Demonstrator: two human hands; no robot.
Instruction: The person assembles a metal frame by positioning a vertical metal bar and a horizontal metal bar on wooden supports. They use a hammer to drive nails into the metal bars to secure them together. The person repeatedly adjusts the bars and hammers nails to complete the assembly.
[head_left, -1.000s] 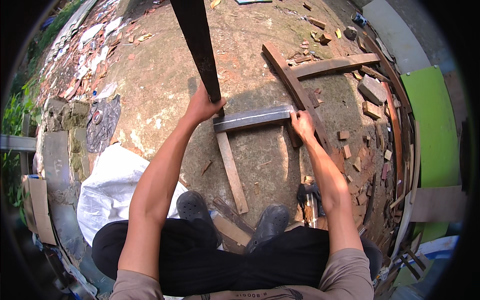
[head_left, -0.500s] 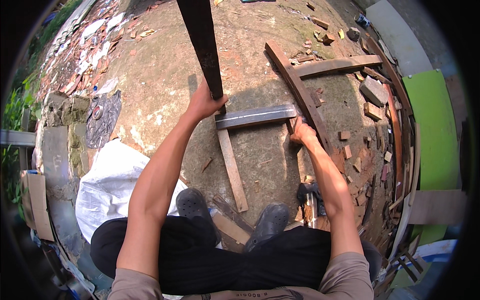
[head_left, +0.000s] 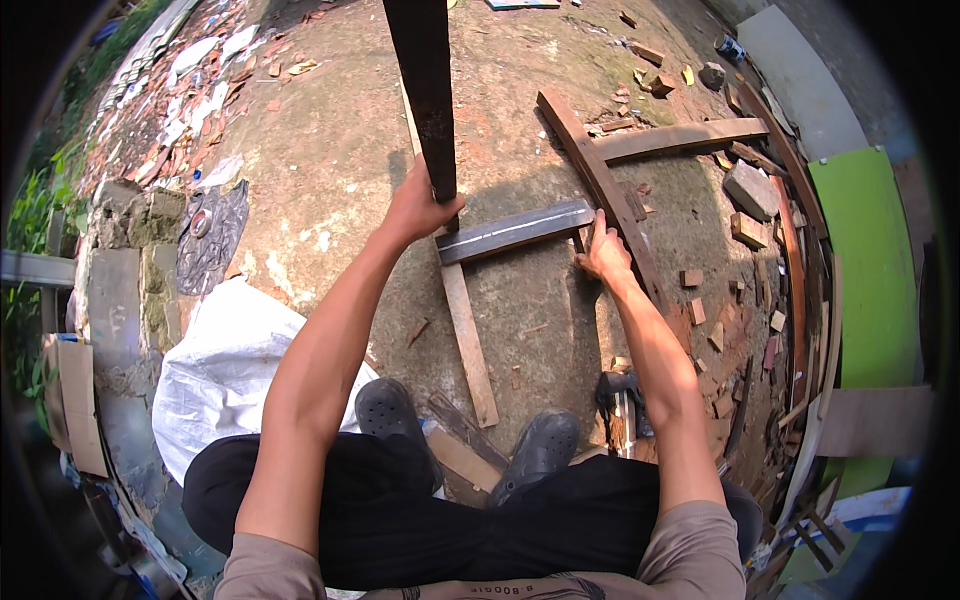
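Note:
My left hand (head_left: 419,208) is closed round the lower part of a long dark wooden beam (head_left: 425,90), which rises toward the top of the picture. A short dark wooden board (head_left: 515,232) with a pale line along it lies crosswise, its left end close to the beam's foot. My right hand (head_left: 606,254) grips that board's right end, the index finger laid against it. Exactly how the fingers wrap underneath is hidden. A narrow pale wood strip (head_left: 468,350) runs from below the board's left end toward my feet.
Joined wooden beams (head_left: 600,185) lie right of my right hand. Several wood offcuts (head_left: 748,230) scatter farther right, near a green panel (head_left: 865,270). Beside my left leg is a white sack (head_left: 225,360). A black-headed tool (head_left: 622,395) lies by my right forearm.
The long beam's upper end has swung right, and a pale strip now shows along its left side. My right index finger has stretched up along the board's end, which sits slightly higher.

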